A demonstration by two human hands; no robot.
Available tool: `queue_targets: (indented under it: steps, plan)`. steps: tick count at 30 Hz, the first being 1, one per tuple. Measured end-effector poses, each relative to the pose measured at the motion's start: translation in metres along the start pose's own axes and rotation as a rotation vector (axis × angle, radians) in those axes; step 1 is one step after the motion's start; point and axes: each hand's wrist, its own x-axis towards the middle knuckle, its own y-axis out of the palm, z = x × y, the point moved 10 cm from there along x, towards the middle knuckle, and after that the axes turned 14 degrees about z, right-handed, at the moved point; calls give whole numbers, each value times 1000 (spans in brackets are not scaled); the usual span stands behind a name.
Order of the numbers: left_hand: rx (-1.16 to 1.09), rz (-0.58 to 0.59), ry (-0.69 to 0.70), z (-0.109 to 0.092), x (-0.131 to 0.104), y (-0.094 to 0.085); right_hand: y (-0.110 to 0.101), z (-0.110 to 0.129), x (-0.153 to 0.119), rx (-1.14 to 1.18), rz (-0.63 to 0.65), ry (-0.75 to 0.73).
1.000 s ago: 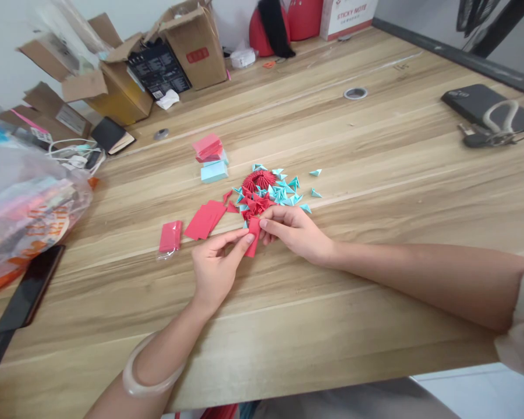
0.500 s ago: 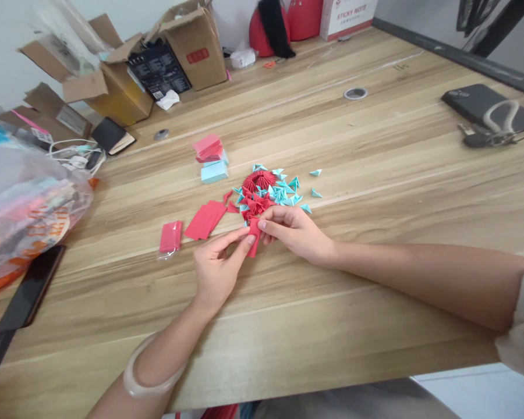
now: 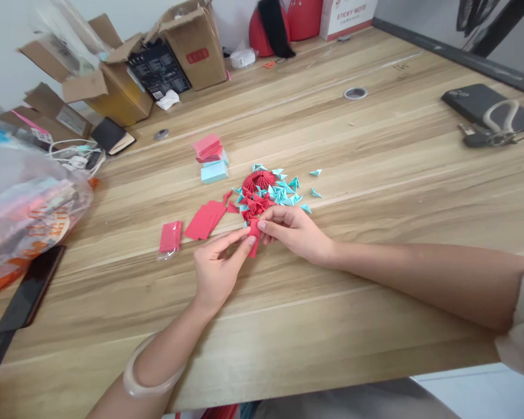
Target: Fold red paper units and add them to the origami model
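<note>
Both my hands pinch one small red paper slip (image 3: 254, 243) just above the wooden table (image 3: 375, 174). My left hand (image 3: 216, 267) holds its lower left side with thumb and forefinger; a pale bangle sits on that wrist. My right hand (image 3: 294, 230) grips its upper right end. Right behind the slip lies a pile of folded red and light-blue paper triangles (image 3: 268, 192). Flat red sheets (image 3: 205, 220) lie to the left of my hands.
A wrapped red paper pack (image 3: 171, 236) and stacked red and blue note pads (image 3: 212, 157) sit nearby. Cardboard boxes (image 3: 126, 70) crowd the far left, a plastic bag (image 3: 21, 203) and black phone (image 3: 28, 288) the left edge. A dark case with keys (image 3: 489, 113) lies far right.
Almost nothing differs: my fingers shifted very slightly on the red slip, which stays in the same place.
</note>
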Motion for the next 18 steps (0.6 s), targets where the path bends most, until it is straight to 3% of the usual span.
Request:
queue_targets:
  steps: [18]
  plan:
    - [-28, 23, 66, -5, 2, 1, 0, 0, 0, 9, -4, -6]
